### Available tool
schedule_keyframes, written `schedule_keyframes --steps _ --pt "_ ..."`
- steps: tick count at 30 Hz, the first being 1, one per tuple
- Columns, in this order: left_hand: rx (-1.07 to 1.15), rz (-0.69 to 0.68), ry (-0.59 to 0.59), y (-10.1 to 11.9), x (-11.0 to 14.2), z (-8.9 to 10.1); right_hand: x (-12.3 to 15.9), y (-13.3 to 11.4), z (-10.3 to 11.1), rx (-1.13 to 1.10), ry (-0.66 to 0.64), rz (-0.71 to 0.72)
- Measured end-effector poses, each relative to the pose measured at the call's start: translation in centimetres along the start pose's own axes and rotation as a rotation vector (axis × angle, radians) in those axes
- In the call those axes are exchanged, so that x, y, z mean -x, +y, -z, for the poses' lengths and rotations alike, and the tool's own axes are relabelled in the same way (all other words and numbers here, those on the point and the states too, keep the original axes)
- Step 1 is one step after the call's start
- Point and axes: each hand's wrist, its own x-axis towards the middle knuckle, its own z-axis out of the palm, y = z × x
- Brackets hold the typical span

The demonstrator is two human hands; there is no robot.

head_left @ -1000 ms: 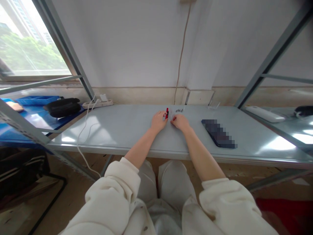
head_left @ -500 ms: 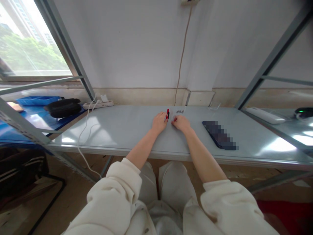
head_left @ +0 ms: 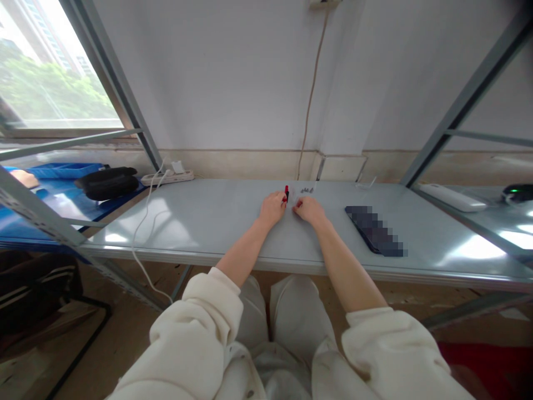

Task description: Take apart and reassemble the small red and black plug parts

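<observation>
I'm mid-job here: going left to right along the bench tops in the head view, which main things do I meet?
Blue tray, black case, power strip, left hand, red-and-black item, right hand, dark phone, long white object, black device with a green light.

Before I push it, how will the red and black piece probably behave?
The red and black piece looks small and slim, so probably light. On the shiny tabletop it may slide easily. It might roll too, but the left hand partly hides its shape.
</observation>
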Motion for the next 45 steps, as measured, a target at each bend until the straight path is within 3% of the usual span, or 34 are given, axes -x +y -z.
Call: schedule_keyframes --steps 5,12,19,27,35,45 --pt "0.059 0.042 0.038 0.1 0.1 -0.1 -0.1 0.0 -0.2 -0.001 0.004 0.012" --pt "0.221 0.116 0.194 0.7 -0.1 0.5 0.0 -0.3 -0.4 0.017 -0.015 0.109" --pt "0.259 0.090 0.278 1.0 0.1 0.8 0.0 -0.4 -0.5 0.045 -0.002 0.112" --pt "0.248 0.076 0.227 0.9 0.2 0.7 0.1 -0.4 -0.5 0.097 0.025 0.107" --pt "0.235 -0.071 0.134 0.8 0.4 0.4 0.4 -0.8 -0.3 0.078 0.098 0.122" --pt "0.244 -0.129 0.221 0.5 0.3 0.8 0.3 -1.1 0.0 -0.061 0.242 0.158"
